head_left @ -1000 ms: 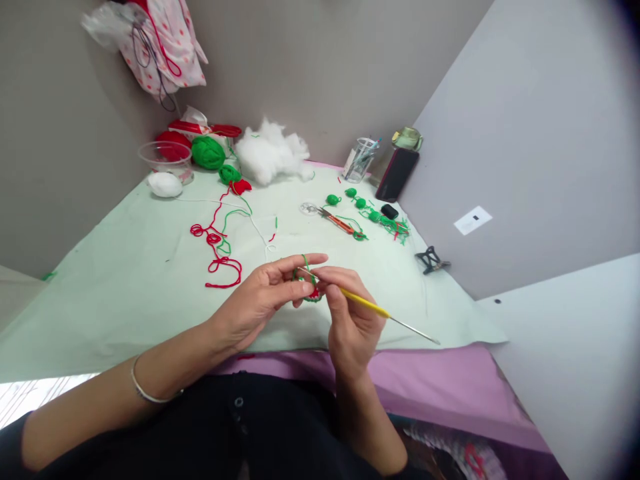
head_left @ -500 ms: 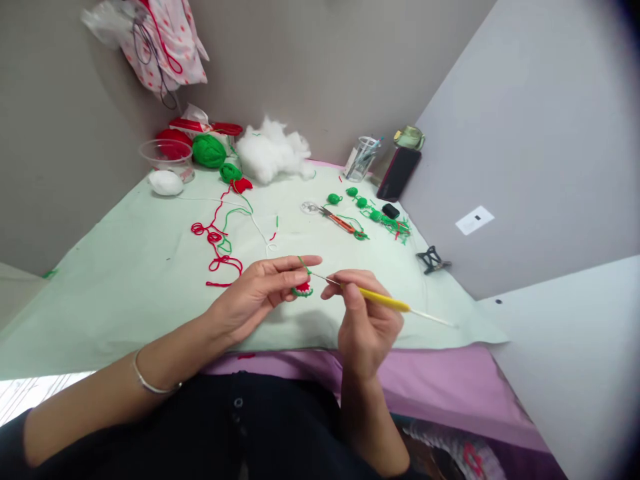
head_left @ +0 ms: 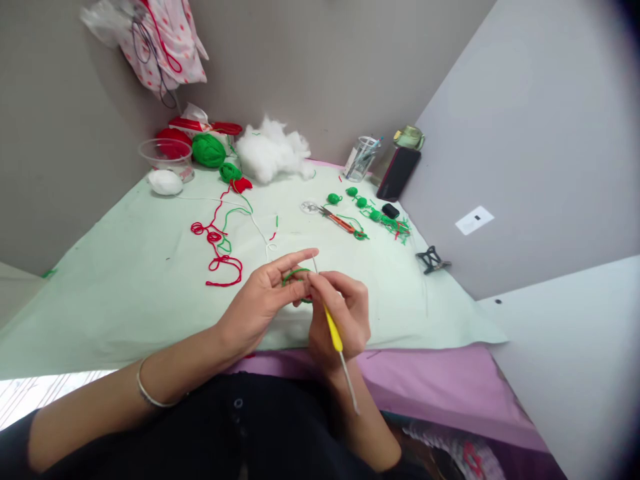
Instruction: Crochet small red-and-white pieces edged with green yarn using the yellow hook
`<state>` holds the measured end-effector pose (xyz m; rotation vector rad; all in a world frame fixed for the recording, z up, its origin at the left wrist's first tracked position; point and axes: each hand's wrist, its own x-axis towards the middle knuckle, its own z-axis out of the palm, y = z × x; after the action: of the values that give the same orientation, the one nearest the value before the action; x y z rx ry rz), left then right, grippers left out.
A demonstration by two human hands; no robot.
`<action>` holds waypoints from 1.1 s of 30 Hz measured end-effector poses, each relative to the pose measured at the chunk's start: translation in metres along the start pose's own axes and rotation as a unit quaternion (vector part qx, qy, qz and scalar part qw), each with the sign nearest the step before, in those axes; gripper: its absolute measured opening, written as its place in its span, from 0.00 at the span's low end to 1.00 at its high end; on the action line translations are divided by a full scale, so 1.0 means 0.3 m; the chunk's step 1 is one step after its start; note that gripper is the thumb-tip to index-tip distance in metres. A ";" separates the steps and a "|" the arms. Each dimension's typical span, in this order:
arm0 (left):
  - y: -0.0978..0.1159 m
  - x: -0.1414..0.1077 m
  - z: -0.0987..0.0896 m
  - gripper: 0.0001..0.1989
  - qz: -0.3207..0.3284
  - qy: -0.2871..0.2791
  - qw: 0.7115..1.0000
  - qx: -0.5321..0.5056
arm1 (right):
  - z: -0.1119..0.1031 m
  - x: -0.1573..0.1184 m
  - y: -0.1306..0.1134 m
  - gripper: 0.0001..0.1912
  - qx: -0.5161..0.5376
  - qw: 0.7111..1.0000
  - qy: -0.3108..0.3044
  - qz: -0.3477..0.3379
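My left hand (head_left: 265, 293) pinches a small red and green crochet piece (head_left: 306, 301), mostly covered by the fingers of both hands. Green yarn (head_left: 296, 272) loops beside its stretched index finger. Close against it, my right hand (head_left: 345, 313) is closed around a crochet hook with a yellow handle (head_left: 333, 328). The hook's thin metal tip points up near the left index fingertip, and its other end slants down over my right wrist. Tangled red yarn (head_left: 225, 260) lies to the left of my hands on the pale green cloth (head_left: 125, 280).
At the back left are a green yarn ball (head_left: 209, 151), a white yarn ball (head_left: 166, 183), a clear tub (head_left: 187, 175) and white stuffing (head_left: 273, 153). Orange-handled snips (head_left: 340, 220), small green crocheted balls (head_left: 361, 202), a phone (head_left: 399, 175) and a black clip (head_left: 433, 260) lie to the right.
My right hand has moved left, up against my left hand. The hook has swung from nearly level to steep, tip upward. The crochet piece is now more hidden.
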<state>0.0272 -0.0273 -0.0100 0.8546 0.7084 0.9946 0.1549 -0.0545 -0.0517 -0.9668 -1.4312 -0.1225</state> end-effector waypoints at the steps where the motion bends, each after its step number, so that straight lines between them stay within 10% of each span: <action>1: 0.001 0.001 0.002 0.25 -0.014 -0.006 1.000 -0.010 | 0.000 0.005 0.002 0.20 0.018 1.000 -0.007 0.014; 8: 0.004 0.014 -0.014 0.12 0.027 -0.007 0.998 0.053 | -0.028 0.054 0.028 0.07 0.245 0.947 -0.037 0.203; 17: 0.025 0.017 -0.030 0.10 0.069 0.004 0.992 0.101 | -0.037 0.063 0.036 0.06 0.281 0.923 -0.029 0.262; 23: 0.053 0.017 -0.050 0.11 0.126 0.044 0.980 0.147 | -0.068 0.078 0.026 0.06 0.231 0.946 -0.073 0.214; 27: 0.045 0.011 -0.039 0.10 0.122 0.047 0.984 0.119 | -0.064 0.060 0.004 0.12 0.065 0.995 -0.062 0.049; 33: 0.052 0.022 -0.026 0.05 0.004 0.064 0.990 -0.122 | -0.029 0.025 -0.004 0.18 0.045 0.999 -0.009 -0.015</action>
<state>0.0168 -0.0146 -0.0013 0.5840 0.6763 1.1251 0.1625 -0.0570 -0.0434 -0.8742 -1.4550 -0.0706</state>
